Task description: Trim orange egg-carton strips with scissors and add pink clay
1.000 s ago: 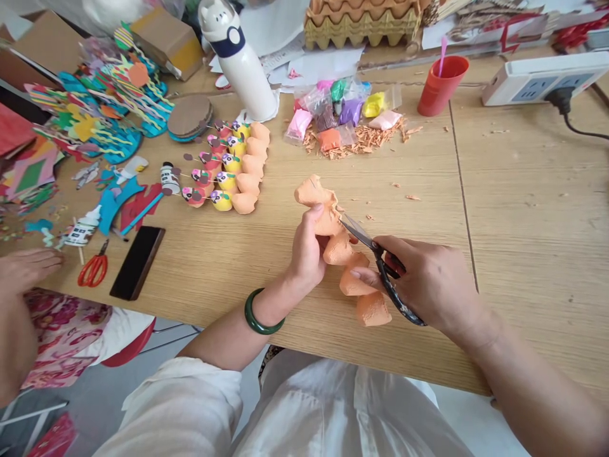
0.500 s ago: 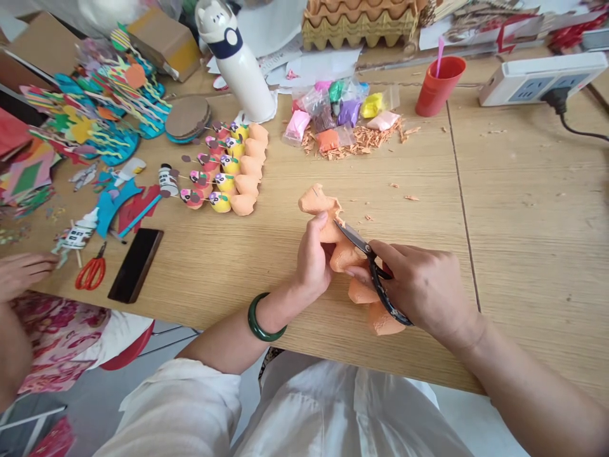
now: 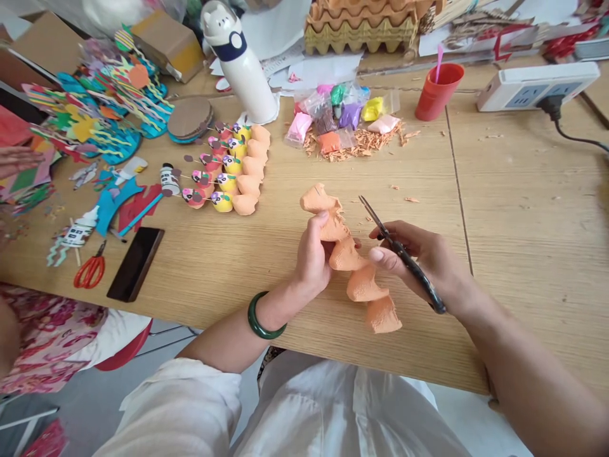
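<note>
An orange strip of egg carton cups [image 3: 346,255] runs slantwise over the front of the table, its cut edges ragged. My left hand [image 3: 314,254], with a dark green bangle at the wrist, grips it near the upper end, thumb on top. My right hand [image 3: 419,254] holds black-handled scissors [image 3: 404,254], whose blades look nearly closed and point up and left, apart from the strip. Farther left stand rows of egg carton cups [image 3: 245,166], several painted red and yellow with small flower decorations, and the nearest row to the right is plain orange.
Bagged coloured clay [image 3: 349,114] lies on orange shavings [image 3: 366,143]. Behind are a red cup [image 3: 438,94], a power strip [image 3: 537,87], a white bottle [image 3: 247,82] and stacked egg trays [image 3: 361,32]. Left are red scissors [image 3: 90,270], a phone [image 3: 136,263] and another person's hand [image 3: 16,160].
My right hand has drawn the scissors off the strip to the right and turned them. The left hand keeps its hold. The other person's hand has moved farther back on the table.
</note>
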{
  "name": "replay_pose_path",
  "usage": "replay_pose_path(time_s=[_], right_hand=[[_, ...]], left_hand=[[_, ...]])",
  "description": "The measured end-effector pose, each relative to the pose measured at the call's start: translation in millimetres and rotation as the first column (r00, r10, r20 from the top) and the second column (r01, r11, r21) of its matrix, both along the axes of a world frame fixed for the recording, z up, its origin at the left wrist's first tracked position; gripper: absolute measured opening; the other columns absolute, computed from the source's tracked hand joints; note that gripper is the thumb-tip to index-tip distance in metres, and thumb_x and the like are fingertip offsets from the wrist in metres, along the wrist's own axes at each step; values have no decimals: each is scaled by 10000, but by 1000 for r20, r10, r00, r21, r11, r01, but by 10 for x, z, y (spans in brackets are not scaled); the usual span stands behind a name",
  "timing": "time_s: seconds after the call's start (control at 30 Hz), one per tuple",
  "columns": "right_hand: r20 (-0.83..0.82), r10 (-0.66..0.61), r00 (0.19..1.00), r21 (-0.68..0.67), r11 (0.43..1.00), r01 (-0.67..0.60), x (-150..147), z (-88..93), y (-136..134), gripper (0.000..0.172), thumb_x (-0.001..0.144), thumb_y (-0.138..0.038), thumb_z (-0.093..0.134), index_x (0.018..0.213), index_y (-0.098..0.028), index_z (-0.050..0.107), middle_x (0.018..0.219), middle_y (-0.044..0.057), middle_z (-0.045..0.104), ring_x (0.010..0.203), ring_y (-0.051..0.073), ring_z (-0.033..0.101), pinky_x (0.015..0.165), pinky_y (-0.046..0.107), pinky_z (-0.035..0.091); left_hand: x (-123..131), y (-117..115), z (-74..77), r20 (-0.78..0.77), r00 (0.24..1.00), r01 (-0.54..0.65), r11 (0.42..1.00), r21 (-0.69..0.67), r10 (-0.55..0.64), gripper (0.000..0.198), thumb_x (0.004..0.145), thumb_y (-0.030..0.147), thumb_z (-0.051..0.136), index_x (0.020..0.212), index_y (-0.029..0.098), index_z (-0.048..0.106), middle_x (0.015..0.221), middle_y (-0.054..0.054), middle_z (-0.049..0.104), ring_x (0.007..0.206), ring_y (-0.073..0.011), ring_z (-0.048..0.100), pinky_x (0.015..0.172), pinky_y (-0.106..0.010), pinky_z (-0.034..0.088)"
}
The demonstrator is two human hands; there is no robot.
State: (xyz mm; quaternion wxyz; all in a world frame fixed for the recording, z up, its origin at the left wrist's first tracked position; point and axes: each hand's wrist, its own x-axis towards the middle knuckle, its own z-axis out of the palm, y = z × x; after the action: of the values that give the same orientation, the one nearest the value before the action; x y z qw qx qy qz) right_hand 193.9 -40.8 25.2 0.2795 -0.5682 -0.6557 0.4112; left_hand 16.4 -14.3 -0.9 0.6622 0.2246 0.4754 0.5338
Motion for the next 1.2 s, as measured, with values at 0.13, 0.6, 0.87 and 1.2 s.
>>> replay_pose_path(time_s=[0.13,0.6,0.87,1.2], right_hand=[[308,-21,951,146,989,-26,-60,11,-76,592,879,-782,580,962,-210,711,657,-3,640,531,147,520,517,273,311],[510,-192,839,627,750,-209,-195,109,-333,374,1053,-438,530,965,-133,730,639,9,654,513,132,537,486,289,258],[513,-299,805,705,681,-197,-216,153,-350,342,1040,-416,558,969,-130,730,647,17,660,568,155,597,492,305,281],[204,-223,953,626,779,48,-262,45,-253,305,925,-413,705,1076,-159,630,670,-28,638,533,124,598,497,256,387]], left_hand=[[1,-9,1,5,1000,17,999,51,-17,340,876,544,623,905,208,667,760,-16,718,696,-189,719,712,-323,604],[70,-204,95,36,999,-5,995,97,1,307,864,515,641,989,235,641,861,-36,747,1078,-296,741,966,-418,577],[39,-249,101,-15,997,-74,965,253,80,404,831,634,678,901,241,619,912,-49,716,1224,-321,668,1058,-431,525],[-134,108,73,132,974,-219,929,297,187,156,792,336,768,918,258,717,996,3,739,1175,-222,662,1061,-378,487]])
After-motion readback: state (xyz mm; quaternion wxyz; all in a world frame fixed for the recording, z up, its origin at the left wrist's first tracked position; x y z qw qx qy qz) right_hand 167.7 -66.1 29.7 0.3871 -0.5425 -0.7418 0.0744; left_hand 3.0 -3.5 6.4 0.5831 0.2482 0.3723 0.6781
